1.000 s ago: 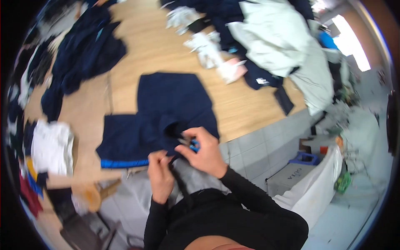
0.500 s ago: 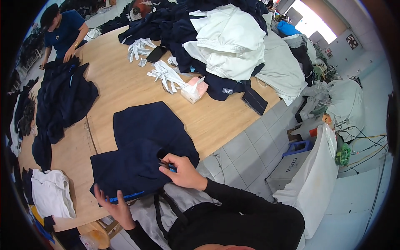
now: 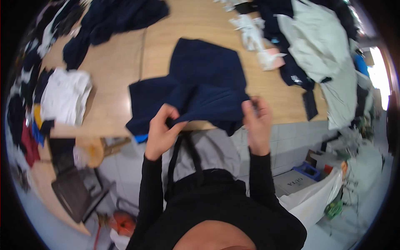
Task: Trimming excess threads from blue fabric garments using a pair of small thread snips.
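A navy garment [image 3: 208, 68], its kind not clear, lies at the front edge of the table with its near part lifted. My left hand [image 3: 161, 130] is closed on the lifted edge, thumb and fingers pinching the cloth. On the other side, my right hand [image 3: 258, 121] grips the garment's right edge with curled fingers. Something dark shows between those fingers, too blurred to name. A bit of bright blue [image 3: 141, 138] peeks out under the garment's left corner.
White folded garments [image 3: 66, 96] lie at the table's left. White strips [image 3: 250, 33], a pink-and-white pack [image 3: 271, 59] and a dark flat case [image 3: 309, 105] lie at the right, near a pale garment heap [image 3: 321, 46]. A wooden stool [image 3: 91, 151] stands below the table.
My view has turned, shifting the table in the picture. My left hand, open before, has closed on the garment. My right hand, which held a small dark tool, has moved to the garment's right edge.
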Available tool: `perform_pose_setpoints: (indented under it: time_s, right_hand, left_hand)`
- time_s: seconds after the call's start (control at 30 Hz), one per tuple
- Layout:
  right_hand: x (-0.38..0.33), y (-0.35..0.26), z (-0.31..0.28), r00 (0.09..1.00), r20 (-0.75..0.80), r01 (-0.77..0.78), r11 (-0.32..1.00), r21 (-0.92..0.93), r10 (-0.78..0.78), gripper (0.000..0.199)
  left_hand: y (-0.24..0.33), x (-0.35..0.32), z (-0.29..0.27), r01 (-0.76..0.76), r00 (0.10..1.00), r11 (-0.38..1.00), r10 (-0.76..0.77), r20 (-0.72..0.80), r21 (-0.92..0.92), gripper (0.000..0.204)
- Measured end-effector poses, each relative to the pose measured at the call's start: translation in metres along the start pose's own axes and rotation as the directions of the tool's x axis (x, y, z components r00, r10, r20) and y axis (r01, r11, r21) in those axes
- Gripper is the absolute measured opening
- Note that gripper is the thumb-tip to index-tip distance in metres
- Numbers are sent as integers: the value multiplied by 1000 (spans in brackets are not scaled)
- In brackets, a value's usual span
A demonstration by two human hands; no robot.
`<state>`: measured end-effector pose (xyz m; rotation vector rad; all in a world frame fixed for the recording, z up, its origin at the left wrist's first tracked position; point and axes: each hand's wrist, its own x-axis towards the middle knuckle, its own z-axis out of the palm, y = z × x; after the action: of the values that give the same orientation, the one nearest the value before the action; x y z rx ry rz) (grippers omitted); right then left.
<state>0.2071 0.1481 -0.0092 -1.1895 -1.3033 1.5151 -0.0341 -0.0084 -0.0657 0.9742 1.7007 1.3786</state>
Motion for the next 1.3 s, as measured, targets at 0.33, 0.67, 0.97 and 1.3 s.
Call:
perform_pose_setpoints:
  time_s: [0.33, 0.67, 0.97, 1.3]
  right_hand:
    - [0, 0, 11, 1000, 4, -14, 997, 80, 14, 18]
    - [3, 0, 8, 999, -33, 23, 998, 63, -21, 19]
    - [-12, -19, 20, 909, 338, 290, 952, -95, -244, 20]
    - [47, 83, -47, 968, 50, 216, 719, -661, -245, 20]
  left_hand:
    - [50, -33, -13, 83, 996, 994, -84, -17, -66, 26]
    - [62, -37, -13, -43, 999, 998, 44, -18, 43, 20]
    - [23, -1, -76, 97, 796, 937, 130, -591, 336, 25]
    - [4, -25, 7, -247, 946, 931, 292, -140, 269, 11]
